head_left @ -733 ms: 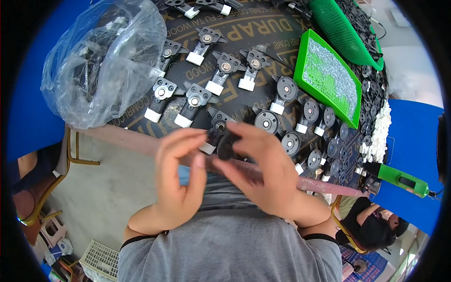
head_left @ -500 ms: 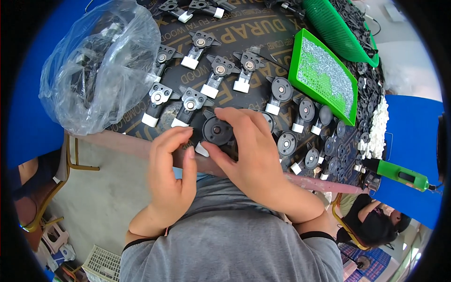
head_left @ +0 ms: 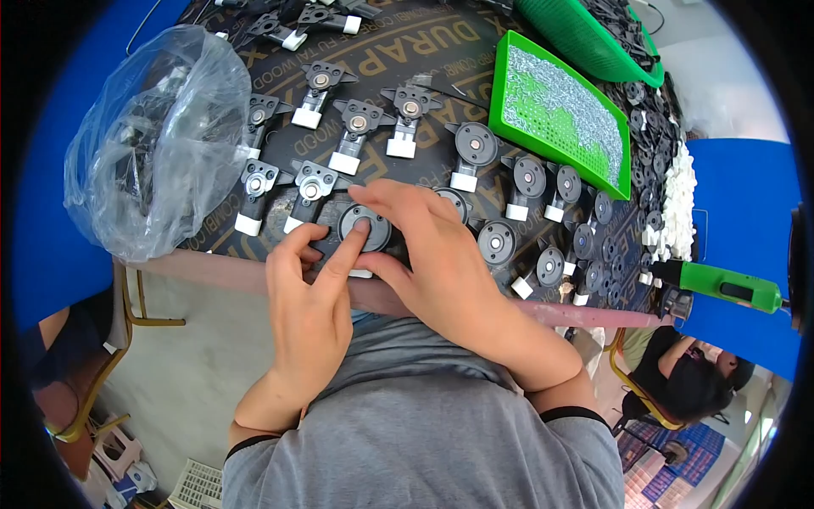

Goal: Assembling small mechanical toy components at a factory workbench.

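At the table's near edge, my right hand (head_left: 432, 250) grips a black round-disc part (head_left: 376, 241) between thumb and fingers. A bit of white shows beneath it. My left hand (head_left: 314, 293) comes in from the left, its thumb pressed on the disc's middle. Its other fingers are bent, apart from the thumb, close to the disc's left side. Just beyond my hands lies a black bracket with a silver metal plate and white end (head_left: 313, 189). A similar bracket (head_left: 258, 180) lies left of it. Right of my right hand is another disc part (head_left: 495, 243).
A clear plastic bag (head_left: 161, 144) of dark parts lies left. A green tray (head_left: 500, 106) of small silver screws stands right, with a green basket (head_left: 585, 47) behind it. White pieces (head_left: 678, 212) and a green power tool (head_left: 729, 287) are far right. A person (head_left: 699, 382) sits at lower right.
My left thumb has come onto the disc's middle; before, my left hand was just left of it. My right hand still holds the part. The whole view has shifted slightly.
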A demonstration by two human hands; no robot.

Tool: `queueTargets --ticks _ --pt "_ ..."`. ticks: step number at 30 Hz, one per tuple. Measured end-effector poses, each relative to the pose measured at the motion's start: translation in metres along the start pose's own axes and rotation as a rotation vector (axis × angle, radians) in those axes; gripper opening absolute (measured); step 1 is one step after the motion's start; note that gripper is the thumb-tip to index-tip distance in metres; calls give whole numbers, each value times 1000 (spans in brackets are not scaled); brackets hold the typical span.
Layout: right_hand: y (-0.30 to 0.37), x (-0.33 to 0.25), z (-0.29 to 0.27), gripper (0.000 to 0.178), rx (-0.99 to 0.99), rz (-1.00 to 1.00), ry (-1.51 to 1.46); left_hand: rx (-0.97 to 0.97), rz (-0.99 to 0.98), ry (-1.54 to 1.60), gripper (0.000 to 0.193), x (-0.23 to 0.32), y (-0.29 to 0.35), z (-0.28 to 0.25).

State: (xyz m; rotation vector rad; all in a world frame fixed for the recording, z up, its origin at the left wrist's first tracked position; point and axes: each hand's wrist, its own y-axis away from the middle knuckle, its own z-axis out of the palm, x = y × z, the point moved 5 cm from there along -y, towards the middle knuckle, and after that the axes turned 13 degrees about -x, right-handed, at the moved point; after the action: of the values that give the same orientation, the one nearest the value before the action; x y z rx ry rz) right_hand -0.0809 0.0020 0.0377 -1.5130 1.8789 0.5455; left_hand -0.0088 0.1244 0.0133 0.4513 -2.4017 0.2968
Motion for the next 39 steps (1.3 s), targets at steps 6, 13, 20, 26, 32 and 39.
queueTargets --ticks 6,13,20,26,32,39 --pt "2 7 -3 59 -47 -8 -91 16 16 -65 51 9 -2 2" --pt "33 -19 -34 49 157 -217 138 -61 103 -267 54 17 -7 12" --pt "200 -22 -144 9 1164 104 1092 -52 114 -413 57 20 3 12" --pt "308 81 -188 30 886 913 392 -60 150 -435 60 22 -3 15" --pt "306 132 -165 52 409 1084 242 124 91 -229 48 48 -3 4" --pt "314 154 -178 37 429 1010 -24 -207 604 19 42 149 -20 33"
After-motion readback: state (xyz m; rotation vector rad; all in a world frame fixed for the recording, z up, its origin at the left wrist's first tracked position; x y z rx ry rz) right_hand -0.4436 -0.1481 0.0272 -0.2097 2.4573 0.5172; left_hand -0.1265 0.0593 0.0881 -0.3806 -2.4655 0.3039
